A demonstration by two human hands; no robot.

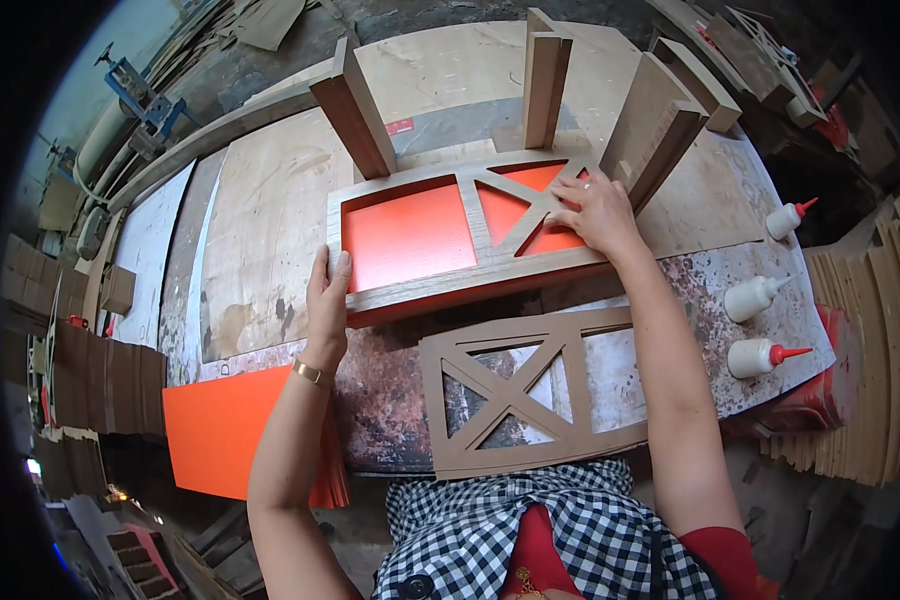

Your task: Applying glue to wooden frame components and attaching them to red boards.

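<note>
A light wood-grain frame [410,290] with an X brace in its right half lies on an orange panel [410,235]. At its left end, my left hand [327,305] has the thumb over the frame's edge and the fingers along the outside, closed on it. My right hand [600,215] rests over the X brace, fingers apart, thumb near the crossing. Its fingertips are partly hidden. In front of me lies a stack of brown frames [510,400] with matching X cut-outs, its right part covered by my right forearm.
Three white glue bottles [752,298] stand at the table's right. Wooden uprights [355,110] rise behind the frame. Orange sheets [220,430] lie at the front left edge of the table [390,420]. Stacked brown boards [870,330] stand on the right, with more stacks [105,390] on the left.
</note>
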